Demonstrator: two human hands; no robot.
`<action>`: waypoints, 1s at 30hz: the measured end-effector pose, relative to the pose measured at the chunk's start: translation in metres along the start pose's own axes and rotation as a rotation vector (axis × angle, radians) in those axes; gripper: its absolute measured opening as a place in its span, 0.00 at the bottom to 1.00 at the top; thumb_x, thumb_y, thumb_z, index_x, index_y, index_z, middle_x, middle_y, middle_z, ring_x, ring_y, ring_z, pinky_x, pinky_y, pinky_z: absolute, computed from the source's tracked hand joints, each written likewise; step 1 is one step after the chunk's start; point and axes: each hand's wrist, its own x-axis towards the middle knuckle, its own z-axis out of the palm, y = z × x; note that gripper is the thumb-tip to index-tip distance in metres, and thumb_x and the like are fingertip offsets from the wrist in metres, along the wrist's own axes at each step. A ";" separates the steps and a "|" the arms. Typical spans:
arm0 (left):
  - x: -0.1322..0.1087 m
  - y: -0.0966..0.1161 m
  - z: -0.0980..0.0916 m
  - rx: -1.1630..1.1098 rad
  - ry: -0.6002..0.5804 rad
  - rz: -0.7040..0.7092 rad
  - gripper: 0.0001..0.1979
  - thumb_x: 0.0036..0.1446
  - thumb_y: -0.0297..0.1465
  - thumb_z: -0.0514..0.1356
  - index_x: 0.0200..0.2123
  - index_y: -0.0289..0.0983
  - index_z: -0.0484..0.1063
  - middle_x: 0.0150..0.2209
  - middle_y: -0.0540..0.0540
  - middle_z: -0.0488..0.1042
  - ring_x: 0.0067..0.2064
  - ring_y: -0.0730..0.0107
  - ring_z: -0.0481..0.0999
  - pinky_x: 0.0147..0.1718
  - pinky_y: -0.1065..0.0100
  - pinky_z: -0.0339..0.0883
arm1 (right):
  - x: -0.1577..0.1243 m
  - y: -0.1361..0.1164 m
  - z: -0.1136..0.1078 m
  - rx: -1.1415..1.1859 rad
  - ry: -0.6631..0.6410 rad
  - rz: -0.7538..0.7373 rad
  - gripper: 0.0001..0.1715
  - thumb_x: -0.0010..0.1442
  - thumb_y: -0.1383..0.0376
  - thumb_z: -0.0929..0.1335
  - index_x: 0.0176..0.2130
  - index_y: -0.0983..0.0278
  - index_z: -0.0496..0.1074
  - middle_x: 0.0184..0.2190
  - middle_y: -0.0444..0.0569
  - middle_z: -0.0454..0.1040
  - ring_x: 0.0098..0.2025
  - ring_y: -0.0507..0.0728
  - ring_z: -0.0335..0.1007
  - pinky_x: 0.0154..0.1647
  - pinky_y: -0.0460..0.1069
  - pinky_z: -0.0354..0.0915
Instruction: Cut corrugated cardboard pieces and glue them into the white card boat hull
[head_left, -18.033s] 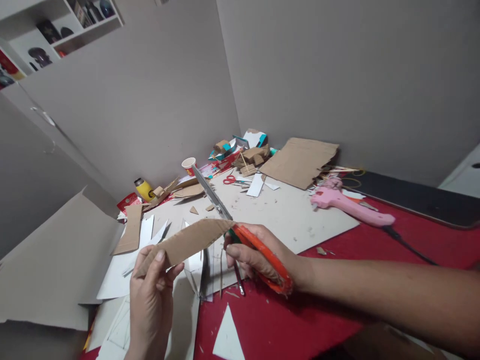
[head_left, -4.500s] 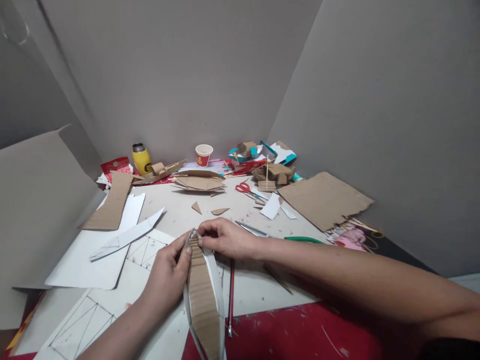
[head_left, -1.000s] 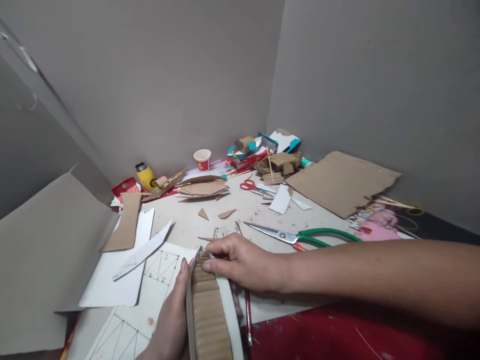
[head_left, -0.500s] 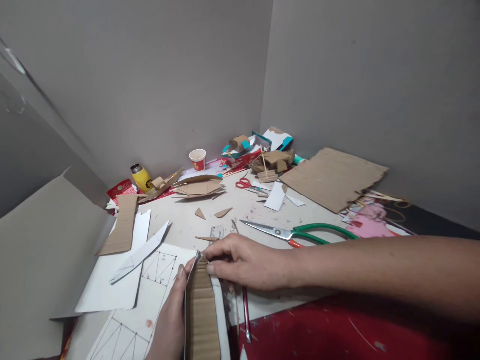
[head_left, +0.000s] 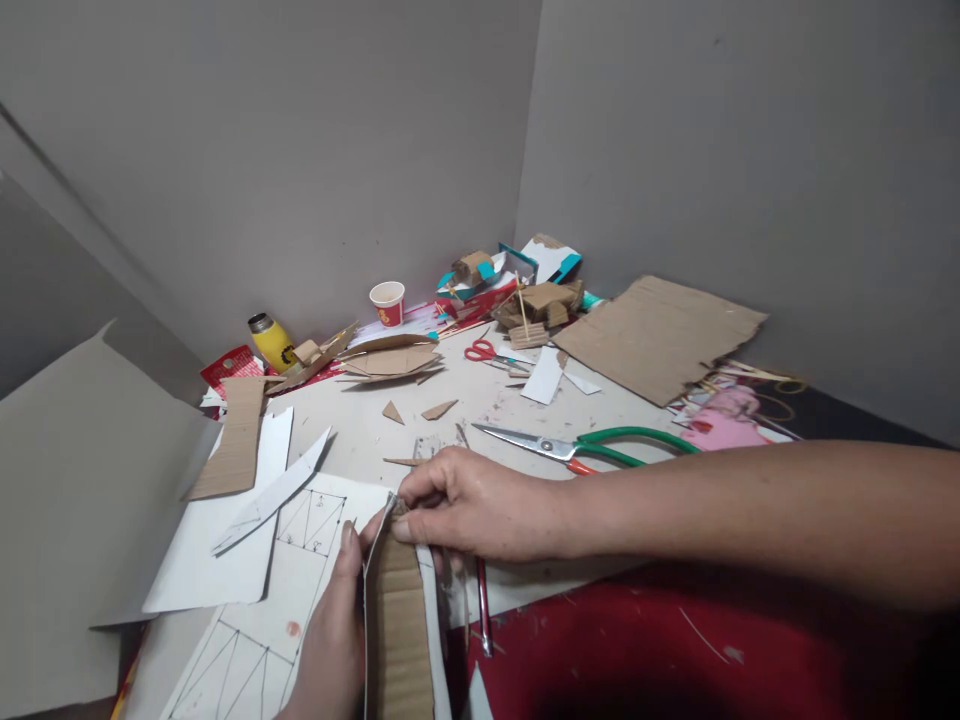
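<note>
A long corrugated cardboard piece [head_left: 397, 625] with white card sides stands on the table near the front edge, its pointed end away from me. My left hand [head_left: 334, 640] presses against its left white side, thumb up along the card. My right hand [head_left: 472, 505] pinches the pointed tip, fingers closed on the cardboard and white edge. Under the piece lies a white sheet with drawn triangles [head_left: 292, 570].
Green-handled scissors [head_left: 592, 448] lie just beyond my right wrist. A thin red-handled tool [head_left: 484, 615] lies right of the piece. Further back are small red scissors [head_left: 480, 352], a paper cup [head_left: 388, 301], a yellow bottle [head_left: 271, 343], a cardboard sheet [head_left: 660, 335], scraps and a pink glue gun [head_left: 724, 425].
The scissors and single cardboard strip held earlier are gone from my hands; the scissors lie on the table. Both hands stay on the cardboard piece over the last second; only the view shifts slightly.
</note>
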 end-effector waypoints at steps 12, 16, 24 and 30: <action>0.006 0.001 0.010 -0.032 0.155 0.015 0.17 0.56 0.37 0.58 0.48 0.42 0.75 0.54 0.46 0.74 0.60 0.53 0.67 0.58 0.54 0.60 | 0.001 0.011 0.005 -0.008 0.121 -0.070 0.12 0.49 0.77 0.61 0.28 0.67 0.71 0.16 0.38 0.66 0.18 0.46 0.61 0.17 0.39 0.57; 0.001 0.007 0.012 0.002 0.167 0.017 0.15 0.55 0.34 0.59 0.47 0.43 0.75 0.53 0.48 0.75 0.60 0.53 0.67 0.58 0.55 0.59 | 0.004 0.012 0.005 0.010 0.132 -0.028 0.10 0.48 0.78 0.62 0.25 0.65 0.68 0.14 0.36 0.65 0.16 0.46 0.60 0.16 0.39 0.56; 0.006 0.030 0.016 -0.059 0.117 -0.059 0.13 0.57 0.34 0.58 0.44 0.45 0.77 0.52 0.50 0.76 0.58 0.55 0.69 0.54 0.56 0.65 | 0.004 0.005 0.001 0.022 0.123 -0.077 0.04 0.52 0.72 0.67 0.27 0.66 0.70 0.17 0.37 0.66 0.17 0.46 0.62 0.17 0.40 0.61; 0.008 0.030 0.018 -0.046 0.089 -0.024 0.14 0.57 0.36 0.58 0.46 0.43 0.76 0.51 0.48 0.76 0.56 0.56 0.71 0.52 0.58 0.67 | 0.014 0.012 0.003 -0.059 0.122 -0.119 0.07 0.55 0.71 0.65 0.26 0.66 0.68 0.15 0.37 0.63 0.17 0.46 0.59 0.17 0.40 0.58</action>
